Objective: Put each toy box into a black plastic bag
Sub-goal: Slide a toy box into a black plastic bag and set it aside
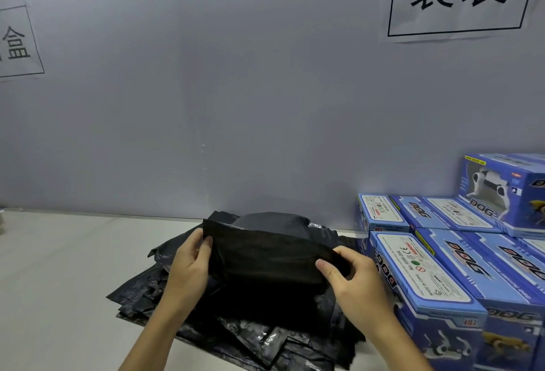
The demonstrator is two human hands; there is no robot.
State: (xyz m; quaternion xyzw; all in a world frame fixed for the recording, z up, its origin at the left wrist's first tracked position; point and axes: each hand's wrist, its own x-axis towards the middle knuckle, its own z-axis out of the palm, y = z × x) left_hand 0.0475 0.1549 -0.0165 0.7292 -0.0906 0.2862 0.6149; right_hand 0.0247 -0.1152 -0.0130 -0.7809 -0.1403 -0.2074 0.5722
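Note:
I hold one black plastic bag [265,255] up by its top edge above a pile of black plastic bags [253,338] on the table. My left hand [190,267] pinches the bag's left corner. My right hand [351,279] pinches the right end of the same edge. The bag's mouth gapes a little, showing a grey inside. Blue toy boxes [424,276] printed with "DOG" stand to the right in a block, one more box [504,190] stacked on top at the back.
A light table top [59,276] stretches to the left of the bag pile. A grey wall [236,105] with two paper signs rises right behind the table. The toy boxes fill the right side up to the frame's edge.

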